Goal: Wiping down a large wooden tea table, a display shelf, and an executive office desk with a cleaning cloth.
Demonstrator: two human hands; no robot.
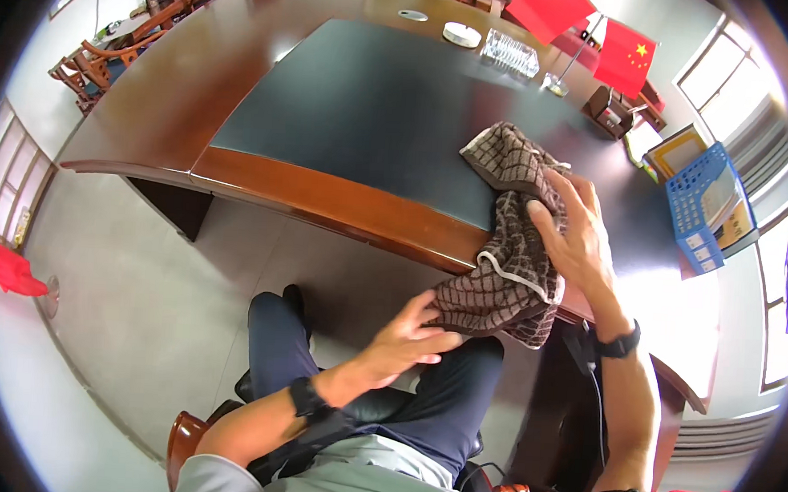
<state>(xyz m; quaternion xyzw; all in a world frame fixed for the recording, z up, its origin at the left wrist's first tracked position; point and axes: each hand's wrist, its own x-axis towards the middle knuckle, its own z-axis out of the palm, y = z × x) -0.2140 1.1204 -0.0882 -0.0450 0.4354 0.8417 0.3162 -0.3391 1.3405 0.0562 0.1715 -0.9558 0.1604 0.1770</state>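
Observation:
A brown checkered towel (503, 292) with pale edging lies crumpled over the near edge of the desk. Its upper part rests on the dark desktop panel, and its lower part hangs past the edge above my lap. My right hand (580, 229) is on the towel's right side, thumb and fingers curved around a bunched fold; the fingertips are partly lost in the cloth. My left hand (404, 340) is beside the hanging lower corner, palm turned toward it and fingers apart. Its index finger comes up to the towel's edge, and I cannot tell whether it touches.
A glossy wooden desk (142, 121) curves around me. Toward its far side are a round white dish (461, 35), a clear ribbed tray (509, 53) and two small red flags (625, 58) on a stand. At right stands a blue file basket (695, 204) with papers. A cable (599, 408) hangs by my right forearm.

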